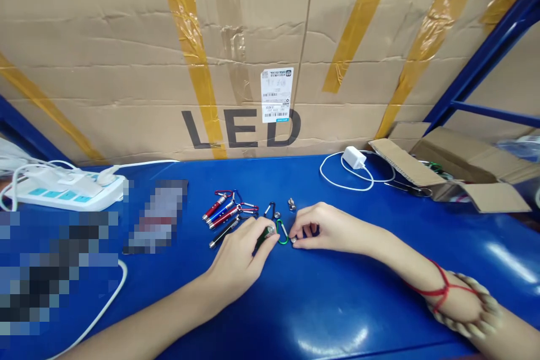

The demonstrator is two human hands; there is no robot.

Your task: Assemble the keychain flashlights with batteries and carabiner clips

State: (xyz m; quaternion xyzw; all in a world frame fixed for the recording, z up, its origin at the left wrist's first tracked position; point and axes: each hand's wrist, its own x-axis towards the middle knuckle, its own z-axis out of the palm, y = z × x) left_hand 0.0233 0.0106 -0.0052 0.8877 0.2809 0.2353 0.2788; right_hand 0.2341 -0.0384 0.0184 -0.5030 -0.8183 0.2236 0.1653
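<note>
My left hand [237, 257] rests on the blue table [329, 304], its fingers closed round a small green keychain flashlight [266, 232] with a green carabiner clip [282, 234]. My right hand [321, 229] lies just to the right of it, fingertips pinched on a small silver piece [293, 241] by the clip. A few more red, blue and black mini flashlights [225, 212] lie in a bunch just beyond my left hand. A small silver part [291, 203] sits behind the hands.
A white power strip [63, 187] with cables stands at the far left. A white charger [353, 157] and its cord lie at the back right, beside an open cardboard box [455, 171]. A taped cardboard sheet marked LED [253, 56] forms the back wall.
</note>
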